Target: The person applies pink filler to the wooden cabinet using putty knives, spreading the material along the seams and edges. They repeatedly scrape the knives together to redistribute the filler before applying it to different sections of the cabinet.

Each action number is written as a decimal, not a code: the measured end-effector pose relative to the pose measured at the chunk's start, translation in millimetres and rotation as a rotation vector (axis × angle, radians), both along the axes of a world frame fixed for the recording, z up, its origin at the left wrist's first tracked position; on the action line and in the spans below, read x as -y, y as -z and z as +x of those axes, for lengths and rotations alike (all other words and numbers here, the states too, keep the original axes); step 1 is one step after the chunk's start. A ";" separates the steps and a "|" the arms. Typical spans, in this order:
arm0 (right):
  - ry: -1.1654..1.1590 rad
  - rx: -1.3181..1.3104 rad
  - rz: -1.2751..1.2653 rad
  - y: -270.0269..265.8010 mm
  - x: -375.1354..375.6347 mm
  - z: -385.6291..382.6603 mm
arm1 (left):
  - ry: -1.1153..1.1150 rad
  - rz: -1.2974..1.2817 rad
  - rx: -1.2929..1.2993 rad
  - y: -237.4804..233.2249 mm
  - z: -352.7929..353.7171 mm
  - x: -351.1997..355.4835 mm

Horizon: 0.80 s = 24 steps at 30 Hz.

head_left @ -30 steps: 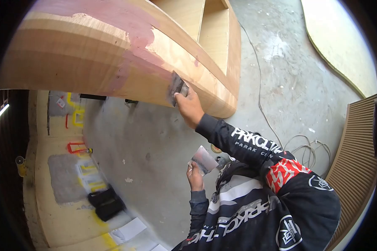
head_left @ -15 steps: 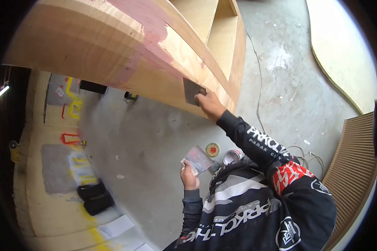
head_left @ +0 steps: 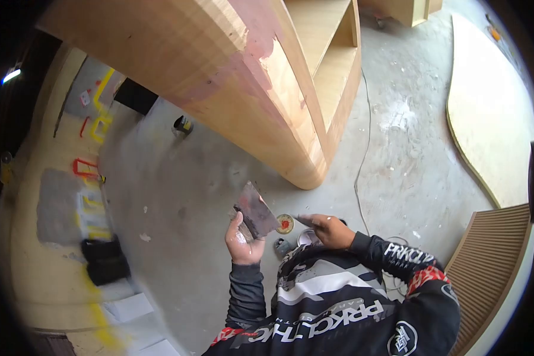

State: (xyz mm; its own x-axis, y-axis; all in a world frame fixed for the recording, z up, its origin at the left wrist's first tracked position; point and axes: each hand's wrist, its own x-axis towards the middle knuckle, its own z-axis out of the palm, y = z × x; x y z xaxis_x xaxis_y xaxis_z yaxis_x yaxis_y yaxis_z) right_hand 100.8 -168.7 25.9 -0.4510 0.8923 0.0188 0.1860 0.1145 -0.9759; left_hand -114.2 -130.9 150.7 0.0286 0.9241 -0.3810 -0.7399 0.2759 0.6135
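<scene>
My left hand (head_left: 244,246) is closed on a flat putty plate (head_left: 256,207) smeared with greyish-pink filler. To its right, my right hand (head_left: 334,231) grips a putty knife (head_left: 306,221), seen nearly edge-on and pointing toward the plate. The two tools are close but apart. Above them stands a curved plywood cabinet (head_left: 237,118) with patches of pink filler (head_left: 252,71) along its face. Below the hands, on the floor, sit a round tin (head_left: 285,223) with red on its top and a white tub (head_left: 306,237) partly hidden by my right hand.
A dark can (head_left: 183,125) stands on the concrete floor under the cabinet. A cable (head_left: 362,172) runs along the right. Farther right are a curved pale panel (head_left: 486,113) and a slatted panel (head_left: 492,255). Paint-marked boards (head_left: 59,207) line the left.
My right hand has drawn the putty knife off the cabinet and down beside the plate. My left hand has raised the plate and turned it. The view has shifted.
</scene>
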 end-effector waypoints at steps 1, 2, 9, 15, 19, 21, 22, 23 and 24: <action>0.142 -0.304 -0.156 -4.7 -3.5 -1.2 | -0.023 0.058 -0.079 4.4 2.1 -2.2; 0.286 -0.604 -0.324 -11.0 -7.7 -8.5 | -0.049 0.106 -0.160 12.2 1.3 -1.7; 0.528 -0.922 -0.224 -100.7 -34.2 -8.0 | -0.116 0.166 -0.370 27.6 39.6 20.7; 0.220 -0.295 -0.164 -90.3 -8.0 17.9 | -0.209 0.159 -0.432 41.8 31.0 21.0; 0.129 -0.313 -0.343 -81.9 11.8 23.3 | -0.360 0.063 -0.324 55.7 -7.7 17.1; 0.340 -0.404 -0.421 -60.1 4.8 19.8 | -0.357 0.074 -0.177 51.0 -12.6 20.1; 0.426 -0.571 -0.355 -67.4 -2.9 4.4 | -0.337 0.088 -0.227 41.6 -7.1 29.5; 0.531 -0.680 -0.419 -85.1 -0.2 -6.7 | -0.321 0.100 -0.278 37.6 -3.7 41.3; 0.576 -0.713 -0.346 -83.1 -1.2 -15.6 | -0.256 0.169 -0.352 43.5 -2.6 52.2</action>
